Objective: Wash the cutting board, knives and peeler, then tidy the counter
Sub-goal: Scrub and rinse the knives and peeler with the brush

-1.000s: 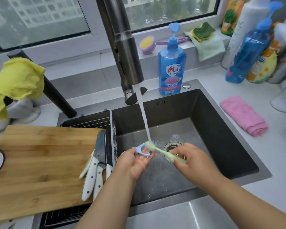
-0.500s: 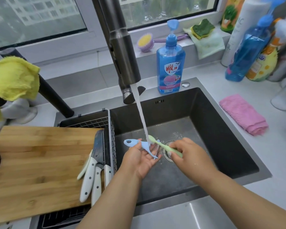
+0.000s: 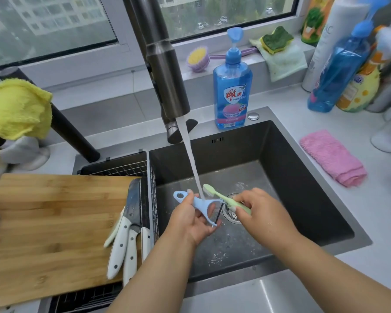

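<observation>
Over the sink [image 3: 303,195], the left hand [image 3: 191,220] grips a light blue peeler [image 3: 198,203], fingers curled under its handle and thumb on top, with the blade end pointing toward the drain. The right hand [image 3: 261,211] pinches the handle of a green toothbrush [image 3: 221,196], whose bristled head sits just beside the peeler, next to the stream of water [image 3: 191,163] running from the dark faucet [image 3: 165,71]. Both hands are held low inside the basin, near its front wall.

A wooden cutting board [image 3: 48,224] lies across a wire rack [image 3: 122,169] at the sink's left edge. Several white-handled knives [image 3: 127,236] rest on the board's right edge, blades pointing toward the back. A blue bottle of dish soap [image 3: 232,86] stands at the sink's back edge, and a folded pink cloth [image 3: 332,158] lies on the surface to the right of the sink. A yellow cloth [image 3: 16,109] hangs at the far left.
</observation>
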`<control>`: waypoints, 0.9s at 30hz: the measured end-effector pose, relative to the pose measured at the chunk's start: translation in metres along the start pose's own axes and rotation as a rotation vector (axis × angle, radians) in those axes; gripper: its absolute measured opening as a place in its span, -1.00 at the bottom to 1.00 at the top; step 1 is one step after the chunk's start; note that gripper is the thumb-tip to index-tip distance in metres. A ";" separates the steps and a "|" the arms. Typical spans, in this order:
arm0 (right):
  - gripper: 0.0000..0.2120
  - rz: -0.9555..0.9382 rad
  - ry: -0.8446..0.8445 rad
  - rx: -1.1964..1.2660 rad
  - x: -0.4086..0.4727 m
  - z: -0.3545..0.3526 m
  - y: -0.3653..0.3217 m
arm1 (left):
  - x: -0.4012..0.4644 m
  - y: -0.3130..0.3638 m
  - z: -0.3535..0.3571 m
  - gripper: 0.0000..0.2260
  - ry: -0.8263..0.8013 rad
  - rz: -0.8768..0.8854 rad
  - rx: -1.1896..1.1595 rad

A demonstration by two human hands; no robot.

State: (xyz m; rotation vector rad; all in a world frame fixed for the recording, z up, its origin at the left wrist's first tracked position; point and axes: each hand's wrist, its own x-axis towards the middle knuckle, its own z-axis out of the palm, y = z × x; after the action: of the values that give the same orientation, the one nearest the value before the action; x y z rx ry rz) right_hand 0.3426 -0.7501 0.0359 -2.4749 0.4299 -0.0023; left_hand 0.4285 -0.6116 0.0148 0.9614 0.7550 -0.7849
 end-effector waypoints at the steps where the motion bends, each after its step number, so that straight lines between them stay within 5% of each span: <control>1: -0.83 0.002 0.001 0.006 0.001 -0.001 -0.001 | 0.001 0.001 0.000 -0.74 -0.001 0.005 0.016; 11: -0.84 -0.024 -0.120 0.038 -0.013 -0.003 -0.007 | 0.005 0.008 -0.005 -0.83 -0.077 0.130 -0.038; 16: -0.95 0.089 -0.118 0.298 -0.010 -0.014 -0.002 | 0.002 0.007 -0.017 -0.70 -0.170 0.095 -0.005; 27: -0.96 0.001 -0.095 0.213 -0.001 -0.003 -0.016 | 0.008 0.000 -0.006 -0.54 -0.242 0.137 0.127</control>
State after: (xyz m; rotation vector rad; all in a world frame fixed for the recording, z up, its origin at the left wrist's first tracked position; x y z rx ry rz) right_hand 0.3462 -0.7395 0.0470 -2.2550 0.3707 0.0664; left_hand 0.4311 -0.6078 0.0057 0.9991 0.4290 -0.8186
